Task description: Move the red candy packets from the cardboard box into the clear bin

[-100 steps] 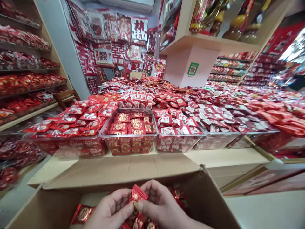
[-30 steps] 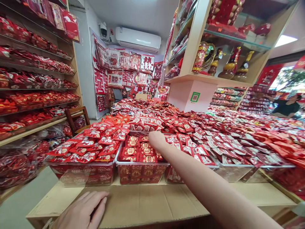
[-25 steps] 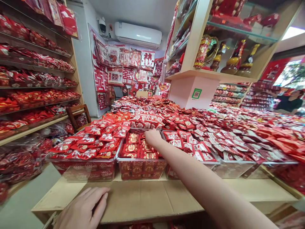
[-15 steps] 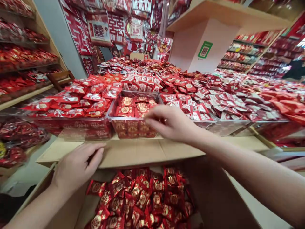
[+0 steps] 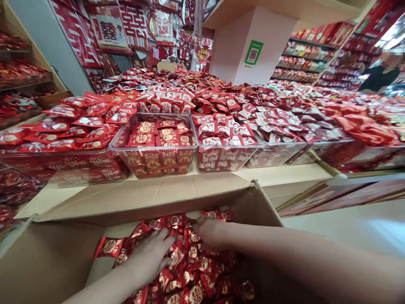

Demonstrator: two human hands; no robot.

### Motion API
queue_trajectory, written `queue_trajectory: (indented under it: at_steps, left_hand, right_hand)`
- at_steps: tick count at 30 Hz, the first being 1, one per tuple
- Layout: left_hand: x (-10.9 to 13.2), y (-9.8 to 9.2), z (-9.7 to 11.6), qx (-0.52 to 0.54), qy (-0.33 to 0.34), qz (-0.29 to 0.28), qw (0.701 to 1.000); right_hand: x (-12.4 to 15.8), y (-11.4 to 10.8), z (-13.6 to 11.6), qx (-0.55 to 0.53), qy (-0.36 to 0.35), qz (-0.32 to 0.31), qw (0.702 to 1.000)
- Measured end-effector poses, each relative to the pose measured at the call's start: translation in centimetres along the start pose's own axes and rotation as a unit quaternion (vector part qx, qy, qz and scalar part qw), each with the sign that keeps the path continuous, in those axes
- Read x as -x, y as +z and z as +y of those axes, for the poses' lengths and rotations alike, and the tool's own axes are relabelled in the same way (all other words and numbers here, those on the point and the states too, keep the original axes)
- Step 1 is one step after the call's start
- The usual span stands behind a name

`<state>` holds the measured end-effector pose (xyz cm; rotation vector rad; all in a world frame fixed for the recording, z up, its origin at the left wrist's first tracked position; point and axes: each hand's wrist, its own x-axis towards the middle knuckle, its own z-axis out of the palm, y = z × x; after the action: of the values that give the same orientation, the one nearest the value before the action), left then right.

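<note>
Inside an open cardboard box, a loose heap of red-and-gold candy packets covers much of the bottom. The left hand lies over the heap, palm down, its thumb and fingers loosely spread. The right hand reaches in at the heap's far side, fingers bent down among the packets; whether it grips one cannot be told. Beyond the box's far flap, a clear plastic tub of similar packets, laid in rows, stands on the pale wooden table, between other filled tubs. A person is at far right.
</note>
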<state>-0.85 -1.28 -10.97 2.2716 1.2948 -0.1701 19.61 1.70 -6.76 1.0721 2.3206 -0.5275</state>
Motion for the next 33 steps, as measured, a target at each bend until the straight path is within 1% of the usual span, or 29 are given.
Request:
queue_trajectory:
  at_steps: [2, 3, 5, 8, 10, 11, 13, 15, 16, 18, 19, 21, 24, 26, 28, 30, 31, 33]
  left_hand:
    - [1.3, 0.1, -0.1, 0.008, 0.0, -0.028, 1.0]
    - [2.1, 0.0, -0.3, 0.016, -0.002, -0.042, 0.999]
    - [3.5, -0.1, -0.6, 0.038, -0.018, -0.069, 0.997]
    - [4.7, -0.5, -1.4, 0.091, -0.063, -0.098, 0.989]
    - [4.7, -1.0, -1.7, 0.132, -0.089, -0.101, 0.982]
    - [4.5, -1.3, -1.7, 0.153, -0.096, -0.094, 0.979]
    - [4.0, -2.1, -1.3, 0.203, -0.097, -0.07, 0.972]
    - [3.4, -2.7, -0.5, 0.268, -0.085, -0.05, 0.958]
    - [3.2, -3.0, 0.1, 0.302, -0.079, -0.044, 0.949]
    - [2.8, -3.2, 1.1, 0.366, -0.073, -0.038, 0.927]
    - [2.6, -3.2, 1.5, 0.393, -0.075, -0.033, 0.916]
    - [2.5, -3.1, 2.2, 0.441, -0.088, -0.014, 0.893]
    - [2.4, -3.1, 2.5, 0.512, -0.111, 0.024, 0.852]
    - [2.4, -3.2, 2.6, 0.549, -0.12, 0.039, 0.826]
    - [2.4, -3.3, 2.6, 0.568, -0.119, 0.047, 0.813]
    - [2.5, -3.3, 2.9, 0.572, -0.109, 0.057, 0.811]
    - [2.5, -3.2, 3.1, 0.576, -0.102, 0.061, 0.809]
    - [2.4, -3.0, 3.5, 0.597, -0.09, 0.068, 0.794]
  right_hand:
    - [-0.8, 1.6, -0.4, 0.0, -0.014, 0.011, 1.0]
    - [-0.9, 2.3, -0.6, 0.002, -0.019, 0.003, 1.0]
    - [-0.7, 3.4, -1.0, 0.011, -0.032, -0.032, 0.999]
    - [-0.2, 3.5, -1.4, 0.042, -0.061, -0.097, 0.993]
    - [0.1, 2.7, -1.4, 0.05, -0.074, -0.106, 0.99]
    - [0.3, 2.2, -1.3, 0.047, -0.077, -0.097, 0.991]
    - [0.5, 1.1, -1.1, 0.008, -0.08, -0.048, 0.996]
    - [0.6, 0.2, -0.8, -0.087, -0.08, 0.018, 0.993]
    - [0.6, -0.1, -0.7, -0.152, -0.078, 0.041, 0.984]
    - [0.5, -0.3, -0.7, -0.3, -0.064, 0.066, 0.95]
    - [0.4, -0.3, -0.7, -0.357, -0.058, 0.068, 0.93]
    - [0.3, -0.2, -0.7, -0.439, -0.059, 0.066, 0.894]
    - [0.2, 0.0, -0.9, -0.525, -0.076, 0.034, 0.847]
    - [0.4, -0.1, -1.2, -0.574, -0.09, 0.021, 0.814]
    - [0.5, -0.3, -1.5, -0.617, -0.111, 0.037, 0.779]
    - [0.7, -0.6, -1.7, -0.647, -0.121, 0.067, 0.75]
    - [0.8, -0.8, -1.9, -0.656, -0.12, 0.077, 0.741]
    - [0.8, -1.1, -2.1, -0.659, -0.11, 0.093, 0.738]
